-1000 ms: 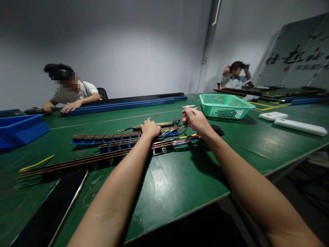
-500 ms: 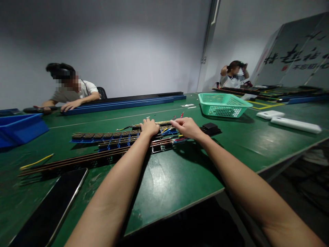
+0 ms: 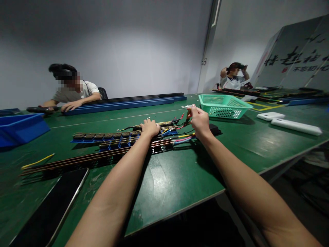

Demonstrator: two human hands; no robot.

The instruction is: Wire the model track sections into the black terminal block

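Note:
My left hand (image 3: pixel 150 128) lies with fingers spread over the far strips of blue and black holders with brass-coloured rods (image 3: pixel 113 136). It presses on them near their right end. My right hand (image 3: pixel 199 120) is raised to the right of the strips, thumb and fingertips pinched together. What they hold, if anything, is too small to make out; a dark piece shows below the fingers. Red, yellow and blue wires (image 3: pixel 185 138) run from the nearest strip (image 3: pixel 89 158) under my right hand. A red-tipped wire (image 3: pixel 182 116) sticks up between my hands.
A green basket (image 3: pixel 226 111) stands right of my right hand, near two white cases (image 3: pixel 295 126). A phone (image 3: pixel 48 209) lies at front left, a blue bin (image 3: pixel 23 128) beyond it. Long blue rails (image 3: pixel 125 104) lie at the back beside a co-worker (image 3: pixel 74 91). Another person sits far right.
My right hand has moved up and to the right, away from the wires at the strips' ends. My left hand has stayed in place on the strips.

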